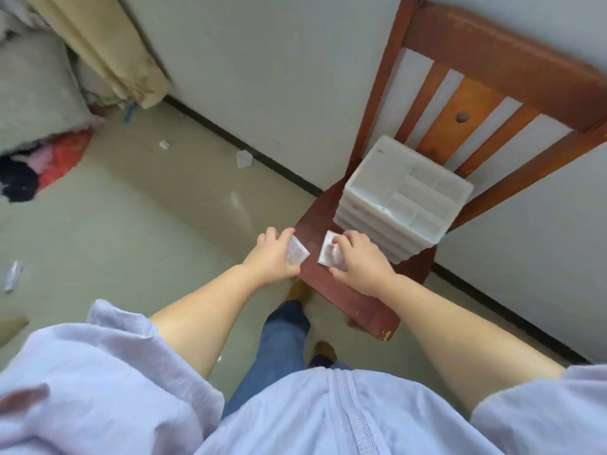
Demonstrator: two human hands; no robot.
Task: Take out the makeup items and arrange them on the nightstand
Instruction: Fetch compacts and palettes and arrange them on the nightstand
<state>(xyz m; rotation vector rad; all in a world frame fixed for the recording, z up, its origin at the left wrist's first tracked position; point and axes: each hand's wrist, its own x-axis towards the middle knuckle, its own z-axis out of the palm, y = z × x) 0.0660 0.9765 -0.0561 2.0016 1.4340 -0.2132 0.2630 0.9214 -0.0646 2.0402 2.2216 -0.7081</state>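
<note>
A white plastic organizer (404, 198) with divided top compartments and stacked drawers stands at the back of a red-brown wooden chair seat (354, 300). My left hand (272, 257) grips a small clear square makeup case (297, 252) at the seat's left edge. My right hand (358, 261) holds a second small clear square case (328, 254) flat on the seat, just in front of the organizer. The two cases lie a short gap apart. What is inside them is too blurred to tell.
The chair's slatted back (466, 103) leans against a grey-white wall. On the pale floor lie bits of litter (244, 158), with a pile of clothes (49, 162) and a beige curtain (108, 54) at the far left. My leg in jeans (282, 343) stands beside the seat.
</note>
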